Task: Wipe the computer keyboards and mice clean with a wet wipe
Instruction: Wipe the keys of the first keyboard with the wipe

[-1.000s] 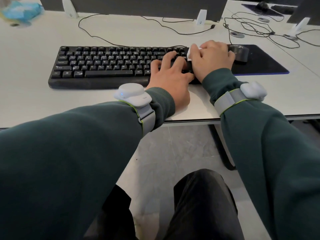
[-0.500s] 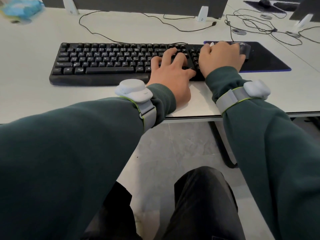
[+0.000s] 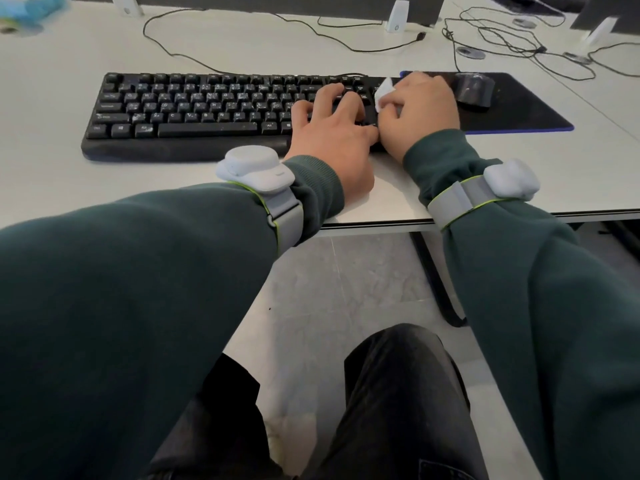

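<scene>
On the right end of the keyboard, the left hand lies flat, fingers spread over the keys; the right hand beside it curls its fingers onto a white wet wipe. Only a corner of it shows, and the keys beneath are hidden. Just right, the mouse sits on a mouse pad, with cables behind.

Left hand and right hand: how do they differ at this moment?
The left hand lies flat, fingers spread on the keyboard, holding nothing; the right hand curls round a white wet wipe. The left hand sits nearer the keyboard's middle; the right hand is at its right end. Both rest on the keyboard.
</scene>
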